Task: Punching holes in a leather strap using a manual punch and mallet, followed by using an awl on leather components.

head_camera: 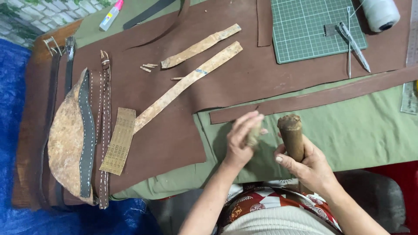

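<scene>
My right hand (307, 164) grips a thick wooden mallet handle (291, 135), held upright with its worn top end up. My left hand (242, 138) is just to its left, fingers pinched around a small tan piece (254, 135), blurred in motion. Both hands hover over the green cloth (365, 126) near the table's front edge. A long brown leather strip (318, 98) lies just beyond them.
A large brown leather sheet (174, 143) covers the left and middle. On it lie two pale strips (185, 85), a perforated tan piece (118, 140), stitched belts (104, 130) and a curved tan piece (65, 139). A green cutting mat (305, 30), awl (355, 45), thread spool (381, 13) sit far right.
</scene>
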